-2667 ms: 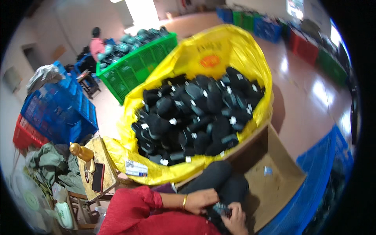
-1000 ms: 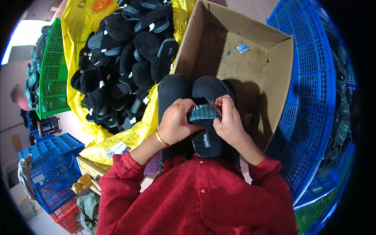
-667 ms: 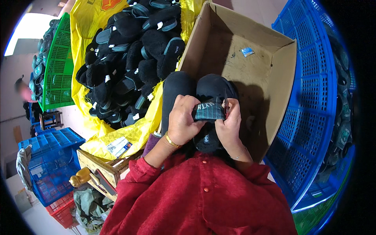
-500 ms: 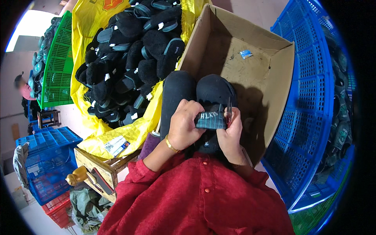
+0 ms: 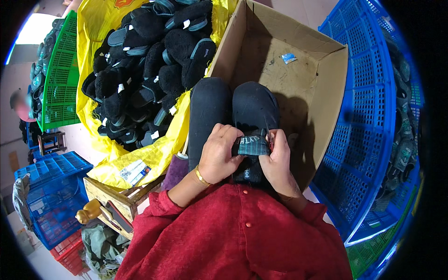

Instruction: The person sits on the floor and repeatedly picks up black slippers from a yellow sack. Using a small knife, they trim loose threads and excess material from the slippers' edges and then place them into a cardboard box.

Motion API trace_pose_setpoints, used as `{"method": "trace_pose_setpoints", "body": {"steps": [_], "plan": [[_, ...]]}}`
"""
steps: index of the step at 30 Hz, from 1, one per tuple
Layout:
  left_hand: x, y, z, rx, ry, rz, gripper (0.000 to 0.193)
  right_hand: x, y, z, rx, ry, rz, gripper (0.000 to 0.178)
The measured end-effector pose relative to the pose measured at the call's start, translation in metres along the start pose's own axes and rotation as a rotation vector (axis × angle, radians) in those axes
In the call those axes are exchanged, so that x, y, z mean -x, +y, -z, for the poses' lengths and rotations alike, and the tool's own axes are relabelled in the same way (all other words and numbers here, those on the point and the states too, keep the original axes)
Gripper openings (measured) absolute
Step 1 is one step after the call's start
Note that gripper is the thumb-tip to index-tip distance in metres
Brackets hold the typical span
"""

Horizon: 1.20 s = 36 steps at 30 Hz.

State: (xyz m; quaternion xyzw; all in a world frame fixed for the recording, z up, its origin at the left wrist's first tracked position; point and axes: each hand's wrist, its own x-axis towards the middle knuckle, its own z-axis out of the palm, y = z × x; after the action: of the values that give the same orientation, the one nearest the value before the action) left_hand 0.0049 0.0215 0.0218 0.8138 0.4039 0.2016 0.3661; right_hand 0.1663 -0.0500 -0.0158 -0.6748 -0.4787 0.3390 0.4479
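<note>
A dark slipper (image 5: 252, 148) with a striped teal-and-black band and pale lettering lies over my lap, held between both hands. My left hand (image 5: 219, 153) is closed on its left side, thumb against the band's edge. On the other side my right hand (image 5: 277, 154) pinches the band's right end. Thin dark thread snips (image 5: 268, 134) stand up between the right fingers, their points toward my knees; the grip is mostly hidden. Below the band shows a bit of black fluffy sole with a small label. How far the left fingers reach inside the slipper is hidden.
Ahead left, a yellow sack (image 5: 88, 70) holds many black fluffy slippers. A cardboard box (image 5: 333, 88) with a small blue packet (image 5: 289, 58) stands ahead right. Blue crates (image 5: 350, 135) flank my right. At left are a wooden stool (image 5: 105, 191), a green crate (image 5: 63, 88) and another person.
The band has turned slightly in my hands, and the snips have dipped closer to it. Both hands stay on the slipper. The whole view has shifted a little.
</note>
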Motion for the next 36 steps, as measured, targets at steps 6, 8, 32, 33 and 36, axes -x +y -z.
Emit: {"method": "trace_pose_setpoints", "body": {"steps": [6,8,32,33,36], "plan": [[0.017,0.006,-0.023,0.038,0.237,0.059,0.040,0.009,0.022,-0.013,-0.233,0.031,-0.081,0.023],[0.021,0.006,-0.024,0.029,0.261,0.024,0.040,0.010,0.020,-0.015,-0.369,0.032,-0.119,0.023],[0.006,-0.010,-0.008,0.136,0.161,0.037,0.040,-0.046,-0.007,0.022,0.268,-0.467,0.426,0.062],[0.009,-0.011,-0.012,0.123,0.212,0.036,0.040,-0.046,-0.005,0.019,0.254,-0.445,0.426,0.059],[0.018,-0.012,-0.003,0.052,0.158,-0.023,0.044,-0.043,-0.005,0.015,0.236,-0.421,0.431,0.055]]}}
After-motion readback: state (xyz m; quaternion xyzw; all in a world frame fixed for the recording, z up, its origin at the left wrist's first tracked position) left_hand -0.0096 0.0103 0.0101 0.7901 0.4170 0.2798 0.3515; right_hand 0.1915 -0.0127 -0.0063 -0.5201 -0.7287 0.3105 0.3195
